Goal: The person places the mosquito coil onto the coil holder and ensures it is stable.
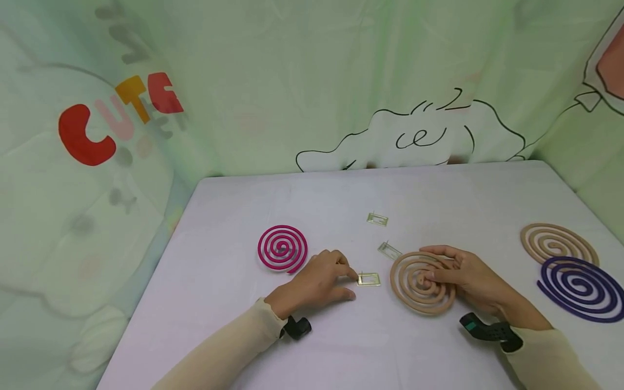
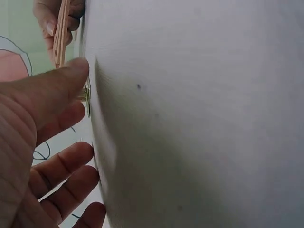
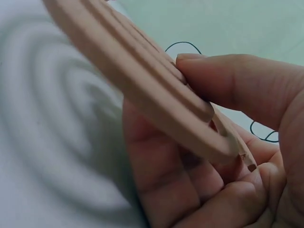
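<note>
My right hand [image 1: 470, 279] holds a tan mosquito coil [image 1: 401, 281] tilted over the table, the thumb pressed near its centre and the fingers behind it. In the right wrist view the coil [image 3: 137, 90] slants across the picture and casts a ringed shadow on the cloth. My left hand [image 1: 319, 279] rests low over the table with thumb and fingers parted. Its index fingertip is right at the left end of a small metal coil stand [image 1: 369, 279]. Between thumb and fingers in the left wrist view, part of this stand [image 2: 87, 100] shows edge-on.
Two more metal stands, one farther back [image 1: 377, 219] and one partly behind the held coil [image 1: 388, 250], lie on the white table [image 1: 219, 216]. A magenta coil [image 1: 283, 248] lies left. At right, a purple coil [image 1: 580, 287] overlaps another tan coil [image 1: 556, 241].
</note>
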`<state>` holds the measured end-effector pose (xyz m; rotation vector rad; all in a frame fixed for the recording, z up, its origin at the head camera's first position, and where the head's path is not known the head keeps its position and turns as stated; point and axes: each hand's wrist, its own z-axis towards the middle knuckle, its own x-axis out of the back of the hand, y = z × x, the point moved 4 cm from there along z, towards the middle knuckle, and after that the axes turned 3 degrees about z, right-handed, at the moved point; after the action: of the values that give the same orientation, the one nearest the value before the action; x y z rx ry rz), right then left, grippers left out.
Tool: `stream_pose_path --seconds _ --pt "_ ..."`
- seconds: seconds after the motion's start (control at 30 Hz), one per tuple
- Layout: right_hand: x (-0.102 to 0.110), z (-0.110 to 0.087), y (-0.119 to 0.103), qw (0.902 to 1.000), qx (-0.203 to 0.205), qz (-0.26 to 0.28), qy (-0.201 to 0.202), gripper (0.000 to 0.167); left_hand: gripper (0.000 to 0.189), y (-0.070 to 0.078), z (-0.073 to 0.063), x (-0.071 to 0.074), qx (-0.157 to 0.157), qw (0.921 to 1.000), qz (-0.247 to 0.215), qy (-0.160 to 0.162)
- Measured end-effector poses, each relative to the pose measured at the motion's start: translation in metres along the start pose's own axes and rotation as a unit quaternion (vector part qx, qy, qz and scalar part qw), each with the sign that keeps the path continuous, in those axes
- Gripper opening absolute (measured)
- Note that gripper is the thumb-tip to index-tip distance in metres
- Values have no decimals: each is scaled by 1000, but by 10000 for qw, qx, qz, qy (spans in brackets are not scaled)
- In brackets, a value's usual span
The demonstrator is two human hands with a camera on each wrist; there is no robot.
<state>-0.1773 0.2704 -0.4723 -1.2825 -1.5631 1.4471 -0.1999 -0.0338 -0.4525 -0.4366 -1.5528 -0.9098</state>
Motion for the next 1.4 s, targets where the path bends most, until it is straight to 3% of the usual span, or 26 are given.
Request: stream_pose_path --seconds 0.17,0.37,0.63,0.93,1.4 --pt "-4 3 0 9995 85 249 -175 45 42 2 -7 0 -360 9974 613 -57" --pt "-9 6 0 9995 21 237 -204 48 49 3 -11 0 -391 9943 954 -270" --pt "-17 10 -1 9994 -96 118 -296 53 53 2 -17 -2 -420 9936 967 -394" --pt "-30 19 -8 9991 -174 -173 -338 70 60 1 -20 -4 -313 9938 873 -608" --pt "-48 37 -10 9979 -281 -31 -579 69 67 -1 -21 -5 -319 9938 799 -706"
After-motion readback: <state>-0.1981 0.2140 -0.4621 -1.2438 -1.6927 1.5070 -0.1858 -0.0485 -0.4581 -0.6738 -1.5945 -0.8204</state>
